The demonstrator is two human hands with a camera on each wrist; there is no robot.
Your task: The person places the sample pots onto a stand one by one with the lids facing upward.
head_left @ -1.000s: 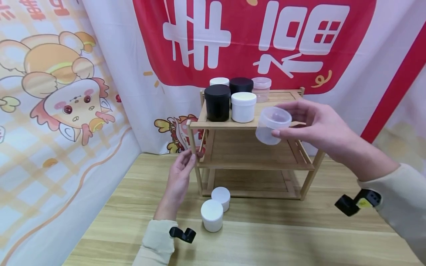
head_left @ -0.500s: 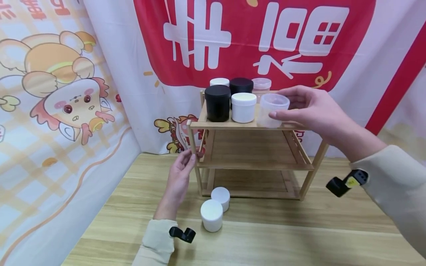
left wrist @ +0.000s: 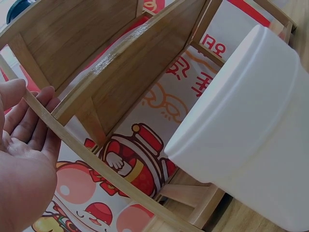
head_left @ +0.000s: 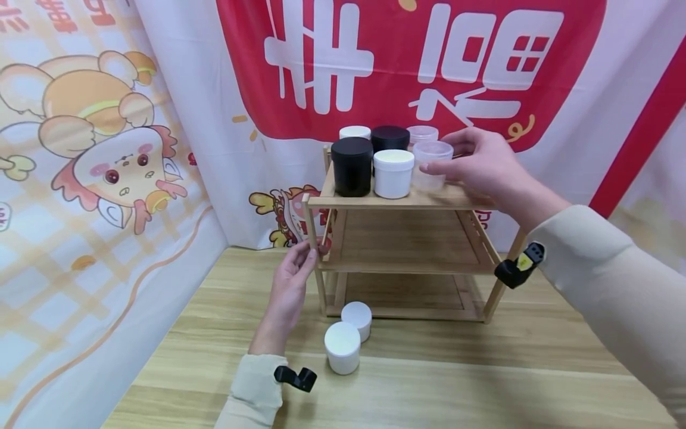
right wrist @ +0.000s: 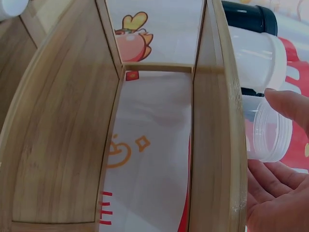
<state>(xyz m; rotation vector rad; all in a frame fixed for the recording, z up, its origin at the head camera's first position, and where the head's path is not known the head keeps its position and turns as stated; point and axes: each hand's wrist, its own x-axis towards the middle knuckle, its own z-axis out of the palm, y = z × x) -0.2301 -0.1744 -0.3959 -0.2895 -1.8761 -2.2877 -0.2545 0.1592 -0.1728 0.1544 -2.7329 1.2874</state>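
On the top board of the three-tier wooden shelf [head_left: 354, 202], my right hand [head_left: 488, 164] holds a clear plastic jar [head_left: 431, 158] at its front right. The thumb lies across the jar's near side, and the other fingers are at its far right side. This jar stands beside a white lidded jar [head_left: 393, 176], with a black jar [head_left: 352, 167] left of that. Behind them are another white jar [head_left: 355, 132], a second black jar [head_left: 390, 138] and a second clear jar [head_left: 422, 133]. Lower down, my left hand [head_left: 289, 277] grips the shelf's front left leg [left wrist: 77, 145], thumb in front and fingers behind.
Two white jars [head_left: 343, 348] stand close together on the wood-grain table [head_left: 455, 381], in front of the shelf's left part. One fills the right of the left wrist view. A printed red and white cloth [head_left: 246, 71] hangs behind the shelf.
My right hand has carried the clear jar up from in front of the shelf, then back and slightly left onto the top board beside the white jar. My left hand has stayed at the leg.
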